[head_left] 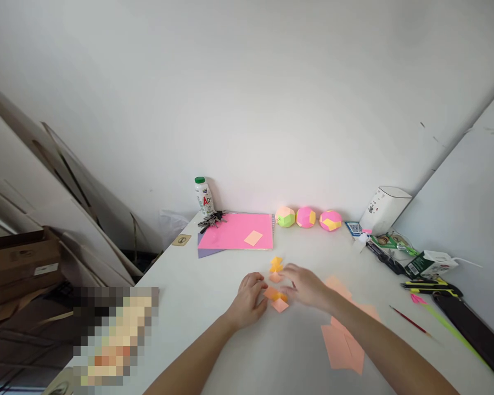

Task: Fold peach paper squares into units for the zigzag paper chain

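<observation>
A folded paper piece [279, 304], peach with orange parts, lies on the white table between my two hands. My left hand [247, 303] rests at its left side, fingers bent and thumb apart, the fingertips at the paper's edge. On the other side, my right hand [307, 285] hovers with thumb and index finger apart, slightly blurred, holding nothing that I can see. Just beyond, close to the right fingertips, is another folded paper piece [276, 265] in yellow-orange and peach. Loose peach paper sheets [342, 345] lie partly under my right forearm.
At the back are a pink pad [230, 227] with a peach paper on it, keys [212, 220], a bottle [204, 197] and several faceted paper balls [306, 217]. Along the right lie a utility knife [430, 286], a thin brush [409, 320] and a black case [473, 334].
</observation>
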Motion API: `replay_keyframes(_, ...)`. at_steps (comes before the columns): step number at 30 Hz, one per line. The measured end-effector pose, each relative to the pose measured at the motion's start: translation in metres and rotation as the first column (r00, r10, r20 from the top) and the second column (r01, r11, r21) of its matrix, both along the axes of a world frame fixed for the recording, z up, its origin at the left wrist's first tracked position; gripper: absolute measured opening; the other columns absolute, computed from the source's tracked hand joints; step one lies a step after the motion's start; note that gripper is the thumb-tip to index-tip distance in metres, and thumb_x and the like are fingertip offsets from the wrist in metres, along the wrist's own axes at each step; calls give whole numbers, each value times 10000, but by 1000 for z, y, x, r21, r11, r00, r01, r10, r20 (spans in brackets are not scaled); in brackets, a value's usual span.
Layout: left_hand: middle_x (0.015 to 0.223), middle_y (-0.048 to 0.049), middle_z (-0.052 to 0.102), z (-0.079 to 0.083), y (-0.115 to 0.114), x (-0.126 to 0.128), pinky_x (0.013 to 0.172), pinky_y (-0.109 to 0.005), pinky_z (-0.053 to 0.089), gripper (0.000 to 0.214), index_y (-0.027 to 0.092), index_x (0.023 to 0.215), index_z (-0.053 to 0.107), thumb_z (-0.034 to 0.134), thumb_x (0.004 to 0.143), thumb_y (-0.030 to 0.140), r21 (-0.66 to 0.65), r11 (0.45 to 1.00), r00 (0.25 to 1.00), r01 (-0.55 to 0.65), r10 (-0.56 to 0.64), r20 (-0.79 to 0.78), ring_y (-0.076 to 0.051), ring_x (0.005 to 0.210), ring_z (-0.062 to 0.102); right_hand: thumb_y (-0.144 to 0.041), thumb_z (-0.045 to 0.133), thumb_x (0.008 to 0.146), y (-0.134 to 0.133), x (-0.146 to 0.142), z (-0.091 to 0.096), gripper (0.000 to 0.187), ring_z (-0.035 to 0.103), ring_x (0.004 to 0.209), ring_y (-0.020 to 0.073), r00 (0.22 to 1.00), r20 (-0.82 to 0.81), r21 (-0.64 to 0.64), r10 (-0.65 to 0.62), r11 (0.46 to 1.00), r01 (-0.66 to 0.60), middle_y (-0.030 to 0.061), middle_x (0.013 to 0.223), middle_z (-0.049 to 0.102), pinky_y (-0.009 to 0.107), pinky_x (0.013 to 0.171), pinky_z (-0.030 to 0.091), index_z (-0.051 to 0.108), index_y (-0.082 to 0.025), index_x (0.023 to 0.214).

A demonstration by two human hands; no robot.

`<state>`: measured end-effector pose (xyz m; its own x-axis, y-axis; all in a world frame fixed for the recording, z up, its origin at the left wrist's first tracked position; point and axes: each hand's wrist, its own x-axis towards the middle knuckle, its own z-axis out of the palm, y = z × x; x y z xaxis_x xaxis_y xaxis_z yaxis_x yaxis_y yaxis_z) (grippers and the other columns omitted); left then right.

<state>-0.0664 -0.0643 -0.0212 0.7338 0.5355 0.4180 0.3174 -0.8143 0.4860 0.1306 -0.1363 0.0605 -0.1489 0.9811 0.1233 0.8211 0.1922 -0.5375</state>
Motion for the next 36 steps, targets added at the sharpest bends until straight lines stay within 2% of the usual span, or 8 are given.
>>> replay_keyframes(3,1006,-102,570,1,1,4,870,-468,458,215,214,911,601,462,752,175,-32,999,1000,-19,19,25,-261,992,542,-300,645,756,-23,-9,-32,506,605,761,197,999,-44,-60,-24,998,21,58,1068,577,291,623,488,472,-275,1231)
replay_keyframes(6,954,-75,591,1,2,11,864,-450,459,154,222,796,629,477,777,213,-45,996,996,-78,80,41,-243,950,558,-213,641,747,-35,-17,-49,371,596,821,221,998,-21,-33,-65,997,64,72,1031,571,309,663,494,541,-221,1104)
replay_keyframes(12,897,-44,622,-3,7,25,825,-429,450,131,218,693,644,536,764,243,-61,971,972,-230,232,26,-230,906,568,-61,537,749,-28,-25,-59,232,580,825,215,991,-14,56,-135,989,136,59,928,580,309,676,493,578,-198,931)
replay_keyframes(21,857,-47,638,-8,18,35,764,-426,463,193,222,678,668,524,783,297,-66,956,955,-286,290,62,-236,864,575,-68,513,740,-11,-38,-70,131,567,707,193,967,-53,136,-247,958,252,49,843,553,309,608,490,551,-188,774)
replay_keyframes(28,1153,-96,588,-13,20,29,885,-447,442,356,193,1099,588,492,827,400,-48,974,971,-222,225,79,-261,1075,527,-84,528,757,8,-9,-67,243,589,649,154,962,-169,169,-214,955,243,70,926,577,308,628,515,581,-169,978)
replay_keyframes(31,1339,-113,467,-12,19,27,979,-494,363,597,191,1285,441,528,788,511,6,995,995,-102,102,18,-310,1243,391,1,439,744,27,11,-62,418,590,947,191,972,-146,193,-182,959,208,83,1135,549,345,830,487,564,-193,1093)
replay_keyframes(33,1385,-116,418,-11,18,27,997,-522,330,668,194,1319,398,545,766,540,21,998,998,-56,57,-34,-337,1286,328,21,434,726,37,20,-62,451,556,1047,199,979,-127,188,-161,965,184,67,1152,562,352,892,460,579,-201,1091)
replay_keyframes(36,1355,-101,458,-8,17,27,993,-529,333,620,213,1278,444,590,745,494,21,1000,998,-22,23,-55,-347,1286,323,0,462,734,45,25,-67,380,599,950,201,981,-106,167,-165,969,181,64,1020,628,350,841,483,619,-183,1027)
